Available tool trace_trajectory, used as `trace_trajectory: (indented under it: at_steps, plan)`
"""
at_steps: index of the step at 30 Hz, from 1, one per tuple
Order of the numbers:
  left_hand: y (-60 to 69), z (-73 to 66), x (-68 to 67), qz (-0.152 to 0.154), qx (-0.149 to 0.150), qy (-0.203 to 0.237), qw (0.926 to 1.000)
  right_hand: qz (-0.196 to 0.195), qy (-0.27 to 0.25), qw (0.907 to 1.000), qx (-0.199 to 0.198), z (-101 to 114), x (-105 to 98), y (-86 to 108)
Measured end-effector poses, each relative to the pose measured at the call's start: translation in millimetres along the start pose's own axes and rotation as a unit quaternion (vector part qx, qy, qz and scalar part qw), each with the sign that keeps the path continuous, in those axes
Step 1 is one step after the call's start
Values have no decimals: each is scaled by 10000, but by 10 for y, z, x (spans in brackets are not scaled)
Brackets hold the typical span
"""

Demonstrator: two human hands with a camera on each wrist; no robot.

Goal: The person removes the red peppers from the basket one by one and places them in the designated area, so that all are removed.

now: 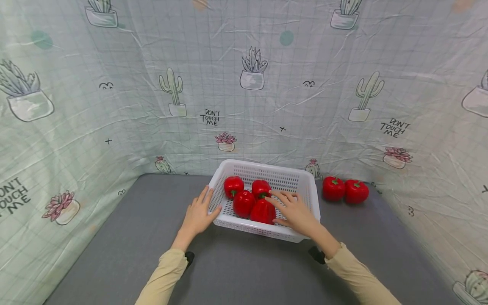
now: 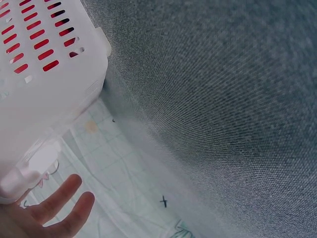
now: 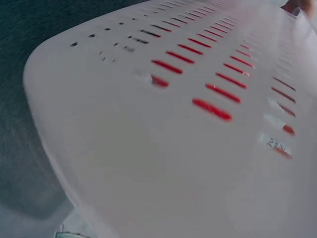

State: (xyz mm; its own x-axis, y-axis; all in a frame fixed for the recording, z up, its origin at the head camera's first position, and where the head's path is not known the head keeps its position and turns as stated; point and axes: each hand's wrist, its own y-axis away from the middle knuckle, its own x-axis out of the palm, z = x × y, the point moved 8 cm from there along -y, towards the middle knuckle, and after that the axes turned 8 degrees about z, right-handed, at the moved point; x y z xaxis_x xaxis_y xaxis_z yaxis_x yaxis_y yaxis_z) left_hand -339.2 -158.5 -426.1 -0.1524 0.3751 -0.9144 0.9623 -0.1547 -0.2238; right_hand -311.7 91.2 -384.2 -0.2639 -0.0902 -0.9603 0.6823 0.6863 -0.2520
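A white perforated plastic basket [image 1: 314, 192] stands on the grey table, holding several red bell peppers [image 1: 244, 204]. At its left side my left hand [image 1: 199, 213] lies along the rim, fingers extended and thumb reaching over the front left corner. Two of those fingers [image 2: 64, 203] stretch out past the basket wall in the left wrist view. My right hand [image 1: 299, 214] is over the basket's right part with fingers spread, close to the front pepper [image 1: 263, 212]; whether it touches that pepper cannot be told. In the right wrist view the slotted basket wall [image 3: 129, 134] hides most of the right hand.
Two more red bell peppers [image 1: 333, 189] sit side by side on the table to the right of the basket. A wrinkled cloth [image 1: 213, 93] printed with cactus pots hangs behind and on both sides of the grey table [image 1: 248, 271].
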Motion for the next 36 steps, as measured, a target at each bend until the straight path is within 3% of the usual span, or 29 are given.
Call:
trace_trajectory:
  at_steps: [21, 29, 36]
  plan:
    - [6, -7, -16, 39, -6, 2, 10000, 1161, -288, 9925, -233, 93, 314, -248]
    - [10, -8, -27, 18, 22, -3, 10000, 1173, -346, 9924, -139, 51, 375, -257]
    - [12, -14, -22, 47, -4, 2, 10000, 1034, 47, 9946, 15, -6, 379, -220]
